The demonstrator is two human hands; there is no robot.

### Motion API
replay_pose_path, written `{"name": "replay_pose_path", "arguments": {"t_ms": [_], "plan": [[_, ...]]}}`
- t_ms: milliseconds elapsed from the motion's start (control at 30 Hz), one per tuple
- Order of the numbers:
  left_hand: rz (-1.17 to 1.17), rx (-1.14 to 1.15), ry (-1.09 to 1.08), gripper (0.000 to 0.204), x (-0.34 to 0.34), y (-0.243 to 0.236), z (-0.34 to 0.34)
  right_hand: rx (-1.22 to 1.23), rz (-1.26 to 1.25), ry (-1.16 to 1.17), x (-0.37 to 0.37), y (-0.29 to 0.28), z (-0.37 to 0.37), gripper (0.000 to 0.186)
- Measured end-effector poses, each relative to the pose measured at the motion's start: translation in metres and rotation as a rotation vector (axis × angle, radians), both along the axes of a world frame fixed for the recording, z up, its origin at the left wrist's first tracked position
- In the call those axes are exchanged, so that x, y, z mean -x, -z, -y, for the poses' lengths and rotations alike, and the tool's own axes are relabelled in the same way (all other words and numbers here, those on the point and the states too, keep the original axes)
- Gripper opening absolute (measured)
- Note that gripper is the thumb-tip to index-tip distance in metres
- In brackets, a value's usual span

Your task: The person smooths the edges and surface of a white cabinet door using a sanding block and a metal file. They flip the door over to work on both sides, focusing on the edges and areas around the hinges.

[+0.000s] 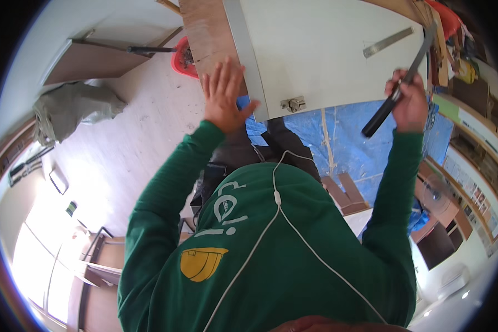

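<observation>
Upper centre: hinge (296, 104) seemingly fitted to white panel (315, 52), remainder unclear; left hand (224, 98) spread; upper right: right hand (410, 100) gripping black-handled tool (380, 117)

My right hand (408, 99) hides the spot where the black-handled tool (380, 117) meets its long blade, and the blade looks too smeared for me to make out its edge. My left hand (224, 97) covers part of the brown board (207, 36); I can't tell whether my palm touches it. The upper edge cuts off the white panel (310, 55). The steel ruler's (388, 42) markings and the metal hinge's (293, 104) details are too small. The board partly hides the red tub (180, 62), its contents unclear.
</observation>
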State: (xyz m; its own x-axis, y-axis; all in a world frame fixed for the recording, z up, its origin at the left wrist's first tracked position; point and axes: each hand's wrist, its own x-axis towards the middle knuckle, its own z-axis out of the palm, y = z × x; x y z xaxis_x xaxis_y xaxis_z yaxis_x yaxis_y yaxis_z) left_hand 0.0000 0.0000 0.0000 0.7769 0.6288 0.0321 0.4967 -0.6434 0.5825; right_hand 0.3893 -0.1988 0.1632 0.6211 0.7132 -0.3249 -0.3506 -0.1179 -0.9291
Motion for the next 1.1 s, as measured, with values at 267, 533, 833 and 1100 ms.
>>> {"name": "replay_pose_path", "arguments": {"t_ms": [267,533,833,1100], "plan": [[0.256,-0.104,-0.126,0.070,-0.093,0.039,-0.104,0.180,0.068,0.122,0.211,0.006,0.083,0.052],[0.062,-0.209,-0.177,0.069,-0.099,0.057,-0.105,0.325,-0.001,0.067,0.312,0.089,0.099,0.013],[0.146,-0.256,-0.207,0.066,-0.105,0.065,-0.113,0.320,0.562,-0.064,0.333,0.143,0.067,0.045],[0.162,-0.302,-0.203,0.066,-0.104,0.079,-0.114,0.332,0.778,-0.083,0.328,0.166,0.054,0.054]]}}
